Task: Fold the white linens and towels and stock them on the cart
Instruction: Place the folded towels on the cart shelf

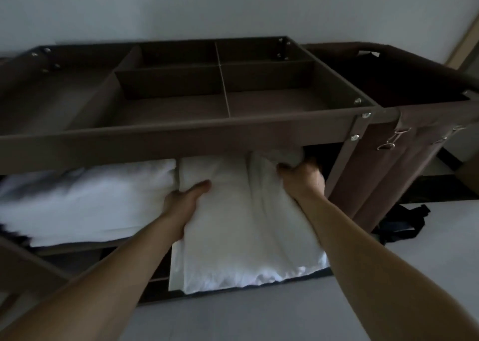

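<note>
White and soft-looking, the folded linen bundle [233,224] lies partly on the shelf of the dark brown housekeeping cart [181,135]; its long axis runs straight away from the person, with the far end pointing in under the cart's compartmented top tray and the near end overhanging the shelf front; the left hand [185,200] grips the bundle's left edge about midway, thumb on top and fingers hidden beneath; the right hand [302,177] is farther in, nearer the leading end, its fingers curled into a bunch of cloth at the right corner; the bundle thus lies between the hands, and a push along that axis would likely seat it; a second white folded stack [90,198] lies just beside it on the left, so the push should run parallel to that.
</note>
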The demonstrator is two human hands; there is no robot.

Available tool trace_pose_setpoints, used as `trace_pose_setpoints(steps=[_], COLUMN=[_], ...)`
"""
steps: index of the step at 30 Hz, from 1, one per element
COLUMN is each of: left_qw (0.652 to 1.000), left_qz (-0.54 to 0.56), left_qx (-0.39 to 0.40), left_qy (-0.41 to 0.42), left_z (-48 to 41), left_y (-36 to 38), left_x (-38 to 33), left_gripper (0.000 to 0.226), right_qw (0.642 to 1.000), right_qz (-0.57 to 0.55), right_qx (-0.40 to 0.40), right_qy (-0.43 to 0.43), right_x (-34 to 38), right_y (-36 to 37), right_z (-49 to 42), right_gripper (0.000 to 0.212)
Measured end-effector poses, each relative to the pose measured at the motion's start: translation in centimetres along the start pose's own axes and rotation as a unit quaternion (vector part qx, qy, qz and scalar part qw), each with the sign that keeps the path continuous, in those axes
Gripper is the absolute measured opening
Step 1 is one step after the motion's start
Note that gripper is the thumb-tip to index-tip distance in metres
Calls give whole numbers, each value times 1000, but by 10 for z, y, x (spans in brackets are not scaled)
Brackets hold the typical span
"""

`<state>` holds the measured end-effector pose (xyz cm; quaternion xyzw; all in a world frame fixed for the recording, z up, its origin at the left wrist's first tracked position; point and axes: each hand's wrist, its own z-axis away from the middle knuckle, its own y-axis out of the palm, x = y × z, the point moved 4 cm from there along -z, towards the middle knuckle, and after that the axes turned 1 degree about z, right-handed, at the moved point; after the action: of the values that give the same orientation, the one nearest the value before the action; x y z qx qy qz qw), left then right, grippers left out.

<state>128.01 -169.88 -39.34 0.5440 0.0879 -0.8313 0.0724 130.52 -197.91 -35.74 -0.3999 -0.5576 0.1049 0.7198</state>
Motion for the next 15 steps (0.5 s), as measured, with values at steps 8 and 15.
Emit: trace_pose_setpoints(steps=[8, 15], left_qw=[993, 960], left_qz=[-102, -254], left_qx=[-51, -77], left_qy=[40, 91], left_z=[0, 26], left_y=[-2, 0], left_x=[1, -6], left_gripper=[72, 67], right_qw=[781, 786], right_qz=[480, 461], right_qx=[25, 147], right_qy=[-400, -385], right_x=[27, -30], right_y=[19, 39], right_z=[59, 65], right_gripper=[59, 74])
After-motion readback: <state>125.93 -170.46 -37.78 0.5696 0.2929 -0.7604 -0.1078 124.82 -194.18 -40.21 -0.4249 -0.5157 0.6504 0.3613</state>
